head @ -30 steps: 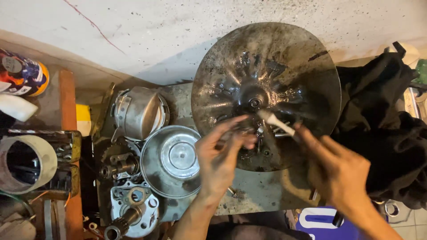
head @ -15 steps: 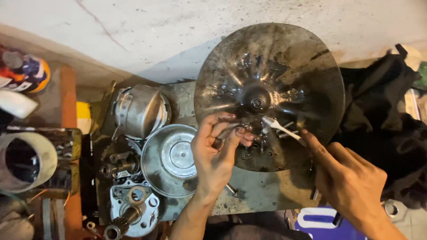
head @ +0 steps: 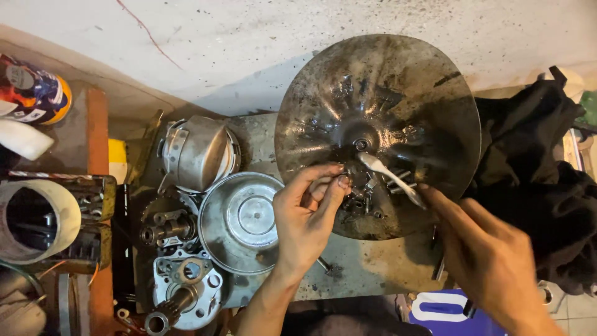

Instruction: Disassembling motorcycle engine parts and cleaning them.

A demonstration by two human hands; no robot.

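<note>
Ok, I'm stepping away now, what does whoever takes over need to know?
Left hand: fingers pinch a small part over the big greasy metal dish.
Right hand: holds a white brush, its tip near the dish's centre.
Small bolts and rollers lie loose in the dish's lower part.
Done: cannot tell.
Left: the dish is dirty; round cover and engine parts sit left, untouched.

The small part (head: 326, 184) pinched by the left hand (head: 306, 218) stays indistinct.
</note>
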